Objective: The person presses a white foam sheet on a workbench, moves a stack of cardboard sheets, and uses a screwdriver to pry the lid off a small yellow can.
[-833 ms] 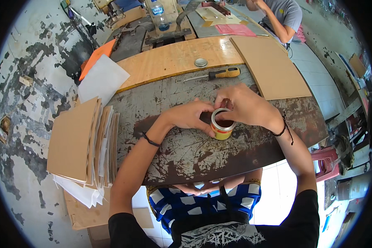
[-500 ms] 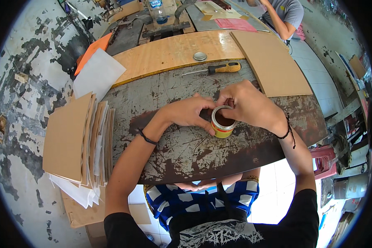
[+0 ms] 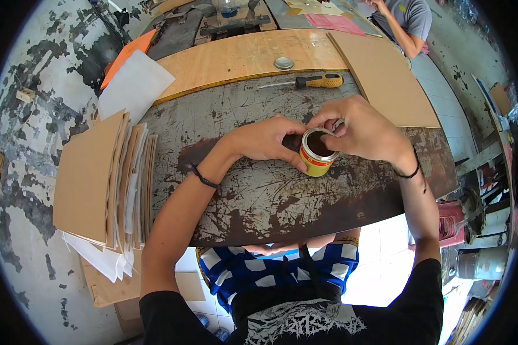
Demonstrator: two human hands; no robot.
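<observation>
Two bare hands held close together before the body, both arms bent.
The left forearm (image 3: 181, 210) is slanted up and rightward; the left hand (image 3: 262, 140) is held with its back turned up, the fingers curved forward and the left thumb (image 3: 294, 159) set apart below them. The right forearm (image 3: 418, 201) is held nearly upright, and the right hand (image 3: 367, 131) is angled leftward from the wrist, its fingers curled and its thumb pointed leftward.

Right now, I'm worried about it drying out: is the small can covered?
No, the small can is open, its dark inside showing between the left hand and the right hand.
</observation>
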